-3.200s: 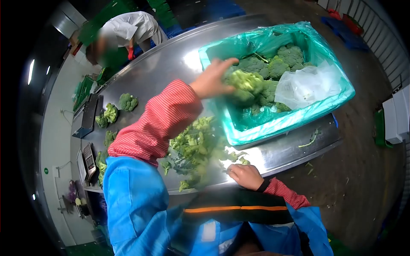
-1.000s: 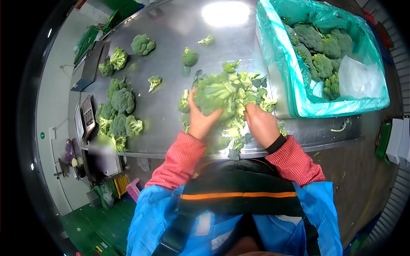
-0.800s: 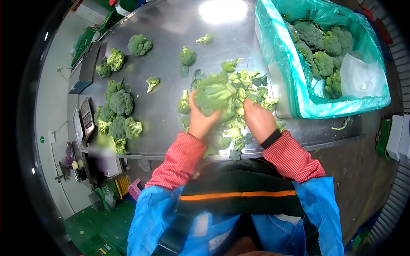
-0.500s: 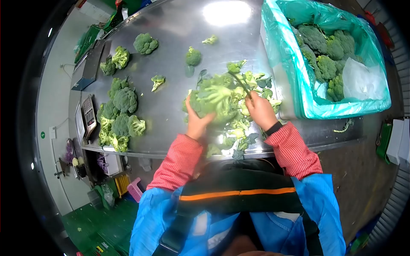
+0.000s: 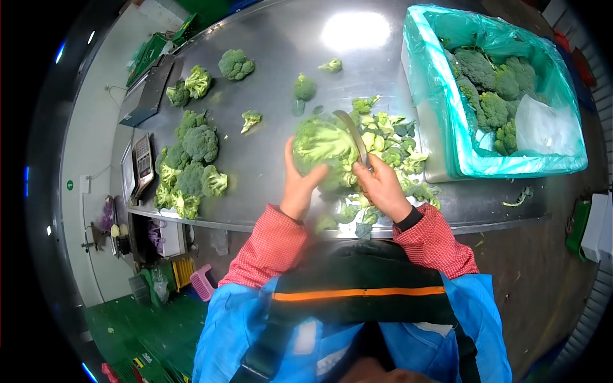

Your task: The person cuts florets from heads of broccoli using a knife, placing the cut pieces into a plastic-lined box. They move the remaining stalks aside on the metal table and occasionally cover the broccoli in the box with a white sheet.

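My left hand (image 5: 301, 185) is wrapped around one side of a large broccoli head (image 5: 322, 143), whose pale stalks face up and to the right. A knife with a curved blade (image 5: 352, 133) is in my right hand (image 5: 383, 188), its edge close to the stalk side of the head; whether it touches cannot be made out. Beneath and beside the head lies a pile of cut stem pieces and leaves (image 5: 402, 150) on the metal table (image 5: 268, 159). The front of the head is slightly blurred.
To the right stands a crate lined with green plastic (image 5: 447, 163), holding broccoli heads (image 5: 491, 108) and a white sheet (image 5: 543, 124). More broccoli (image 5: 199, 143) is heaped at the table's left, near a scale (image 5: 142, 163). Single florets (image 5: 251, 120) lie between.
The broccoli head has turned, so its stalks point more to the right. The knife blade has come nearer upright beside it. The whole view has shifted slightly.
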The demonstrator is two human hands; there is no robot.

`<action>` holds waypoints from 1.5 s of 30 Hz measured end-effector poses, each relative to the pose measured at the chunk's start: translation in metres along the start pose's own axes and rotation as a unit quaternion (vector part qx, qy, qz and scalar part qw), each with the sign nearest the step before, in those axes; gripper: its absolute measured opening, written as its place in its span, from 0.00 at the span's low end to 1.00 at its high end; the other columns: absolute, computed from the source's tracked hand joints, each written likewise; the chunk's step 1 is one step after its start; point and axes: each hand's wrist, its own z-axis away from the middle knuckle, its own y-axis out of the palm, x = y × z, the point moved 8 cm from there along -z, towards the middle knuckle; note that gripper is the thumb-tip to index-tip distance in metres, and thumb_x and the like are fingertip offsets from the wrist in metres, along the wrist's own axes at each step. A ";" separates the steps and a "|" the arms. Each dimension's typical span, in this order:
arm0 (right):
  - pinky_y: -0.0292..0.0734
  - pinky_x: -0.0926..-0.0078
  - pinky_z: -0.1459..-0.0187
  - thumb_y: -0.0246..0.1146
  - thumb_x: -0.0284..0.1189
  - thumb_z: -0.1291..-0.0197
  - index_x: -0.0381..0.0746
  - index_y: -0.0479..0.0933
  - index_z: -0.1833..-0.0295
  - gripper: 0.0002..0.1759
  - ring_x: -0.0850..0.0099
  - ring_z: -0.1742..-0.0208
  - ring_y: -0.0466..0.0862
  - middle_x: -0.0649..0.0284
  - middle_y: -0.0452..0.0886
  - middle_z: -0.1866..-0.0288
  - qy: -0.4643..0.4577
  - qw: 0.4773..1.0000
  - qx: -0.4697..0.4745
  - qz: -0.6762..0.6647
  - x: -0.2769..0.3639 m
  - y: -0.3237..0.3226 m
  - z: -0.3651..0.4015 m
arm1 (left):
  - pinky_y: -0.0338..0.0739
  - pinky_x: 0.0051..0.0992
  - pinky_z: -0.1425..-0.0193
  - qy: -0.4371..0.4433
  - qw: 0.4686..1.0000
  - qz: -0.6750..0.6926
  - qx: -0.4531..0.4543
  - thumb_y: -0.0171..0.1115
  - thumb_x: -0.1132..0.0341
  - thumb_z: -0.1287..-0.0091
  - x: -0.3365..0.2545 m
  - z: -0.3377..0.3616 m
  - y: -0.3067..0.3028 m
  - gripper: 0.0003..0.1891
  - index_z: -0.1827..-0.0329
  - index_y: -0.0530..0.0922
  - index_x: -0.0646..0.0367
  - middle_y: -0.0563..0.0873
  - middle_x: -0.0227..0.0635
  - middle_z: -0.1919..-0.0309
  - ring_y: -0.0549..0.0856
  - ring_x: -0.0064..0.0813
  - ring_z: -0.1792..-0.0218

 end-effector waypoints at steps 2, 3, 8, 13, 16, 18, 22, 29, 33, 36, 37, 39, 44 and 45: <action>0.58 0.84 0.80 0.57 0.35 0.24 0.39 0.74 0.54 0.11 0.87 0.81 0.64 0.77 0.68 0.78 -0.008 1.000 0.014 0.008 0.007 -0.004 0.006 | 0.74 0.33 0.32 -0.019 0.999 0.014 0.039 0.68 0.68 0.36 -0.001 -0.005 -0.006 0.47 0.18 0.48 0.53 0.71 0.43 0.32 0.76 0.35 0.35; 0.60 0.81 0.79 0.57 0.35 0.24 0.38 0.75 0.54 0.11 0.84 0.80 0.65 0.74 0.69 0.78 -0.033 0.997 -0.005 0.070 0.019 -0.011 0.011 | 0.74 0.33 0.33 -0.029 0.998 0.021 0.058 0.69 0.66 0.36 -0.004 -0.007 -0.010 0.46 0.18 0.49 0.54 0.72 0.42 0.32 0.76 0.34 0.36; 0.71 0.62 0.74 0.61 0.35 0.31 0.40 0.75 0.61 0.10 0.59 0.74 0.80 0.59 0.79 0.74 -0.209 0.882 -0.005 0.422 0.061 -0.027 0.041 | 0.75 0.29 0.36 -0.051 0.987 -0.115 0.096 0.68 0.58 0.34 -0.032 -0.024 -0.038 0.43 0.20 0.56 0.58 0.77 0.39 0.36 0.78 0.29 0.39; 0.75 0.61 0.76 0.64 0.38 0.35 0.43 0.73 0.66 0.12 0.60 0.76 0.82 0.61 0.79 0.77 -0.289 0.767 0.029 0.571 0.068 -0.016 0.054 | 0.70 0.33 0.29 0.086 0.872 -0.459 0.151 0.72 0.50 0.42 -0.079 -0.034 -0.026 0.49 0.20 0.58 0.57 0.76 0.49 0.32 0.78 0.41 0.33; 0.76 0.61 0.76 0.65 0.39 0.35 0.43 0.73 0.66 0.13 0.59 0.77 0.82 0.61 0.79 0.78 -0.289 0.730 0.035 0.619 0.070 -0.017 0.053 | 0.68 0.35 0.26 0.022 0.869 -0.455 0.193 0.72 0.47 0.46 -0.090 -0.029 -0.009 0.51 0.20 0.59 0.56 0.73 0.53 0.29 0.75 0.44 0.30; 0.77 0.59 0.76 0.64 0.40 0.35 0.43 0.74 0.67 0.14 0.57 0.77 0.83 0.59 0.80 0.79 -0.275 0.721 0.066 0.633 0.071 -0.012 0.051 | 0.68 0.36 0.27 0.043 0.842 -0.489 0.222 0.72 0.50 0.46 -0.096 -0.027 0.004 0.50 0.21 0.60 0.54 0.74 0.52 0.31 0.75 0.44 0.31; 0.78 0.55 0.74 0.61 0.41 0.33 0.41 0.76 0.68 0.16 0.54 0.76 0.84 0.55 0.80 0.80 -0.231 0.720 0.112 0.644 0.055 -0.004 0.043 | 0.73 0.36 0.32 0.101 0.766 -0.587 0.243 0.72 0.56 0.48 -0.100 -0.023 0.022 0.47 0.22 0.63 0.51 0.78 0.49 0.38 0.79 0.44 0.38; 0.78 0.52 0.71 0.61 0.39 0.32 0.41 0.77 0.64 0.13 0.51 0.74 0.83 0.52 0.82 0.77 -0.139 0.717 0.094 0.677 -0.017 -0.048 0.054 | 0.76 0.35 0.34 0.087 0.861 -0.465 0.189 0.71 0.55 0.48 -0.117 -0.048 -0.008 0.48 0.21 0.62 0.52 0.81 0.51 0.37 0.82 0.38 0.39; 0.76 0.55 0.72 0.62 0.35 0.33 0.41 0.75 0.61 0.09 0.52 0.72 0.83 0.54 0.83 0.72 -0.179 0.801 -0.049 0.570 0.031 -0.044 0.056 | 0.70 0.36 0.27 0.085 0.885 -0.434 0.147 0.72 0.55 0.48 -0.119 -0.060 -0.035 0.49 0.20 0.60 0.52 0.77 0.52 0.32 0.77 0.42 0.32; 0.76 0.59 0.72 0.64 0.33 0.35 0.42 0.74 0.60 0.07 0.55 0.71 0.83 0.58 0.83 0.69 -0.256 0.794 -0.084 0.544 0.064 -0.020 0.054 | 0.60 0.37 0.21 0.096 0.874 -0.456 0.136 0.72 0.55 0.48 -0.101 -0.052 -0.032 0.49 0.20 0.60 0.53 0.68 0.53 0.25 0.66 0.46 0.23; 0.77 0.61 0.73 0.65 0.31 0.38 0.43 0.73 0.61 0.08 0.58 0.72 0.84 0.59 0.81 0.70 -0.269 0.766 -0.091 0.576 0.069 -0.012 0.055 | 0.61 0.36 0.22 0.078 0.883 -0.444 0.127 0.72 0.55 0.47 -0.094 -0.049 -0.031 0.49 0.20 0.60 0.54 0.70 0.53 0.27 0.67 0.45 0.24; 0.77 0.62 0.73 0.65 0.31 0.38 0.43 0.72 0.62 0.08 0.59 0.73 0.83 0.59 0.80 0.72 -0.267 0.750 -0.090 0.599 0.071 -0.004 0.054 | 0.64 0.34 0.23 0.060 0.899 -0.412 0.140 0.72 0.56 0.47 -0.084 -0.040 -0.024 0.49 0.20 0.60 0.55 0.73 0.52 0.29 0.71 0.41 0.27; 0.76 0.64 0.78 0.62 0.31 0.37 0.44 0.72 0.65 0.06 0.62 0.78 0.83 0.60 0.78 0.76 -0.275 0.707 -0.097 0.645 0.057 0.003 0.043 | 0.63 0.33 0.25 0.067 0.890 -0.429 0.141 0.74 0.59 0.45 -0.087 -0.021 -0.010 0.48 0.20 0.59 0.55 0.74 0.46 0.31 0.73 0.35 0.30; 0.76 0.64 0.79 0.60 0.30 0.36 0.44 0.71 0.65 0.06 0.63 0.79 0.83 0.60 0.76 0.77 -0.280 0.697 -0.114 0.650 0.058 -0.001 0.042 | 0.62 0.33 0.24 0.040 0.901 -0.411 0.134 0.74 0.59 0.45 -0.091 -0.016 -0.006 0.48 0.20 0.59 0.54 0.73 0.46 0.30 0.72 0.36 0.30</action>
